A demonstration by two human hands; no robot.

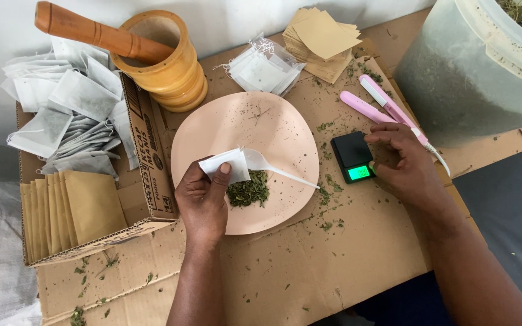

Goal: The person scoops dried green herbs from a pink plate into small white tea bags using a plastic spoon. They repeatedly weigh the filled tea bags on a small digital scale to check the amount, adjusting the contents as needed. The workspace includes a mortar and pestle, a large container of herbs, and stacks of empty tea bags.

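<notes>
The left hand [203, 196] pinches a small white tea bag [228, 164] between thumb and fingers, holding it over the pink plate [273, 130] just above the heap of dried green herb [248, 191], which lies at about six o'clock on the plate. A white plastic spoon [273, 168] rests beside the heap, its bowl touching the bag and its handle pointing toward four o'clock. The right hand [406, 163] sits at three o'clock of the plate with its fingers loosely curled and gripping nothing, fingertips touching the small black pocket scale [353, 156] whose green display is lit.

To handle the bag well, I judge the pinch should stay on one edge so the mouth hangs open — and the bag should stay over the plate, so loose flakes land there rather than on the cardboard sheet [309, 265]. The scale should sit flat and untouched when read.

At eleven o'clock stands a wooden mortar [170, 66] with its pestle [92, 33]; at nine o'clock a cardboard box [146, 157] holds more bags. A pink sealer tool [382, 102] lies at two o'clock.
</notes>
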